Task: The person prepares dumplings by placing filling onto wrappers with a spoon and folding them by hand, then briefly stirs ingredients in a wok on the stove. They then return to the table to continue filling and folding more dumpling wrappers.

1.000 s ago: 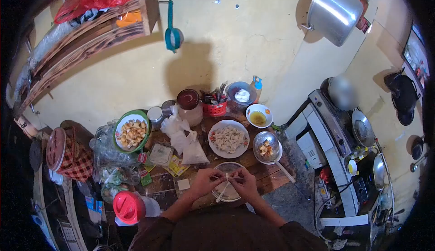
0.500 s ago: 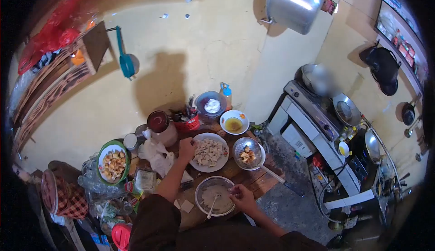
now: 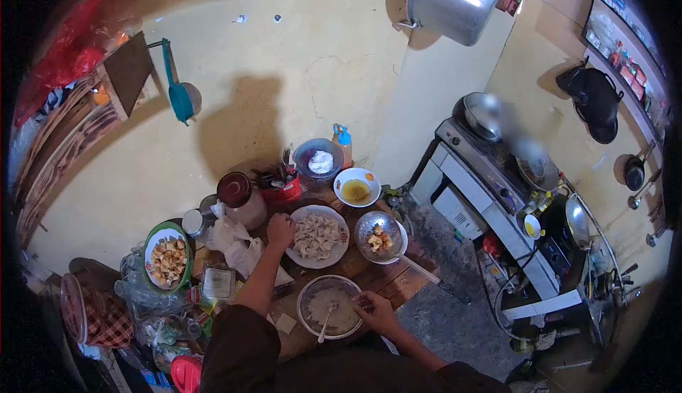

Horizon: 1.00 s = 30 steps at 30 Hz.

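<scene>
A floral-rimmed plate (image 3: 342,254) holds a heap of pale, folded pieces that look like dumplings (image 3: 316,235). At its left edge is my left hand (image 3: 281,230), fingers curled in; what they hold, if anything, is hidden. Nearer to me stands a bowl of greyish wet mixture (image 3: 320,310) with a spoon (image 3: 326,324) leaning in it. My right hand (image 3: 376,313) is at this bowl's right rim, its fingertips pinched together over the edge. Whatever is between those fingertips is too small to name.
A strainer (image 3: 375,231) with browned pieces rests on a bowl at right, its handle past the table edge. Behind are a bowl of yellow liquid (image 3: 356,192) and a bowl with white powder (image 3: 320,161). Left stands a plate of fried pieces (image 3: 168,261); far right, a stove (image 3: 483,169).
The whole view has shifted slightly, so things appear a little further left. Both hands stay at nearly the same places beside the plate and the bowl.
</scene>
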Each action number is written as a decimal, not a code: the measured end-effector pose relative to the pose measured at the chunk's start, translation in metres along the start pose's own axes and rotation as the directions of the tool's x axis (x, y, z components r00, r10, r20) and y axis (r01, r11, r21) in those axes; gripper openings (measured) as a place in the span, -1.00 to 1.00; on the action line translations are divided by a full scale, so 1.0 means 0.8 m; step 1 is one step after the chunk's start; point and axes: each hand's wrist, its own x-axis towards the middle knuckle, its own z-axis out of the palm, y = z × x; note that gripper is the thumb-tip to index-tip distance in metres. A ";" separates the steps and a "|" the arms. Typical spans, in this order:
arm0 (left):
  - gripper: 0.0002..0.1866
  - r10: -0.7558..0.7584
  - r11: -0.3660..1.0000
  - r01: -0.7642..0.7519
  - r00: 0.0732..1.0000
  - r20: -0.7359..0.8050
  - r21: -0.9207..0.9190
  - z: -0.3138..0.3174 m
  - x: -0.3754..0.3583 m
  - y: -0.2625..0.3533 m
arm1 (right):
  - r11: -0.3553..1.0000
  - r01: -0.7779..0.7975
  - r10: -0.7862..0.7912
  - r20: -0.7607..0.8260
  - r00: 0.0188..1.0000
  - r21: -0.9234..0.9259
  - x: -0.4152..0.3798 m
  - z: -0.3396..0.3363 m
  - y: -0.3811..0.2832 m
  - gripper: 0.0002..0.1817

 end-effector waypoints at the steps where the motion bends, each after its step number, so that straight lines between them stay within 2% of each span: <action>1: -0.82 0.017 0.996 -0.017 1.000 -0.003 -0.093 -0.021 -0.012 0.005 | 0.995 0.058 -0.055 0.047 0.997 -0.076 0.002 0.002 -0.002 -0.70; 2: -0.79 0.034 0.982 -0.035 0.999 -0.009 -0.183 -0.044 -0.025 0.011 | 0.982 0.120 -0.106 0.097 0.990 -0.148 0.005 0.006 -0.005 -0.69; 3: -0.79 0.028 0.984 -0.031 0.999 -0.018 -0.176 -0.064 -0.040 0.015 | 0.981 0.129 -0.115 0.106 0.988 -0.143 0.008 0.011 -0.008 -0.69; 5: -0.73 -0.056 0.987 0.066 0.996 0.074 -0.149 -0.101 -0.080 0.020 | 0.901 0.302 -0.225 0.259 0.939 -0.311 0.011 0.023 -0.014 -0.67; 6: -0.73 -0.047 0.977 0.063 0.996 0.080 -0.204 -0.117 -0.104 0.019 | 0.899 0.315 -0.236 0.271 0.933 -0.303 0.013 0.029 -0.014 -0.67; 7: -0.73 -0.039 0.964 0.059 0.996 0.083 -0.259 -0.133 -0.129 0.018 | 0.850 0.411 -0.292 0.355 0.888 -0.329 0.016 0.038 -0.009 -0.68; 8: -0.73 -0.067 0.968 0.098 0.988 0.136 -0.230 -0.147 -0.155 0.019 | 0.792 0.505 -0.340 0.439 0.832 -0.344 0.019 0.046 -0.005 -0.69; 9: -0.73 -0.098 0.970 0.135 0.977 0.187 -0.200 -0.159 -0.180 0.019 | 0.788 0.519 -0.351 0.452 0.820 -0.332 0.022 0.053 -0.002 -0.69; 11: -0.71 -0.146 0.981 0.181 0.927 0.346 -0.073 -0.175 -0.225 0.014 | 0.648 0.640 -0.353 0.581 0.733 -0.413 0.026 0.066 0.006 -0.73; 15: -0.70 -0.274 0.962 0.265 0.916 0.293 0.072 -0.142 -0.294 -0.020 | 0.609 0.687 -0.354 0.640 0.683 -0.397 0.037 0.087 0.037 -0.78; 17: -0.69 -0.339 0.937 0.274 0.865 0.371 0.218 -0.137 -0.312 -0.022 | 0.579 0.711 -0.333 0.679 0.654 -0.399 0.039 0.090 0.045 -0.82; 18: -0.69 -0.352 0.933 0.286 0.859 0.373 0.220 -0.139 -0.315 -0.017 | 0.582 0.713 -0.328 0.689 0.646 -0.391 0.036 0.086 0.033 -0.82; 20: -0.64 -0.351 0.928 0.267 0.861 0.370 0.259 -0.140 -0.318 -0.006 | 0.574 0.681 -0.352 0.613 0.707 -0.455 0.033 0.073 0.010 -0.82; 21: -0.64 -0.364 0.924 0.281 0.852 0.377 0.259 -0.136 -0.322 -0.004 | 0.579 0.681 -0.342 0.625 0.702 -0.448 0.037 0.068 0.011 -0.82; 23: -0.52 -0.195 0.973 0.161 0.956 0.219 0.163 -0.115 -0.342 -0.005 | 0.741 0.580 -0.445 0.399 0.802 -0.340 0.037 0.059 0.021 -0.82; 24: -0.52 -0.204 0.972 0.170 0.953 0.225 0.160 -0.105 -0.346 -0.008 | 0.743 0.577 -0.436 0.407 0.802 -0.340 0.037 0.054 0.011 -0.82; 26: -0.48 -0.187 0.970 0.145 0.957 0.222 0.194 -0.093 -0.349 -0.007 | 0.783 0.544 -0.473 0.280 0.836 -0.301 0.032 0.042 -0.008 -0.84; 30: -0.55 -0.265 0.951 0.203 0.923 0.279 0.234 -0.085 -0.351 -0.003 | 0.821 0.462 -0.365 0.315 0.876 -0.335 0.030 0.027 -0.023 -0.83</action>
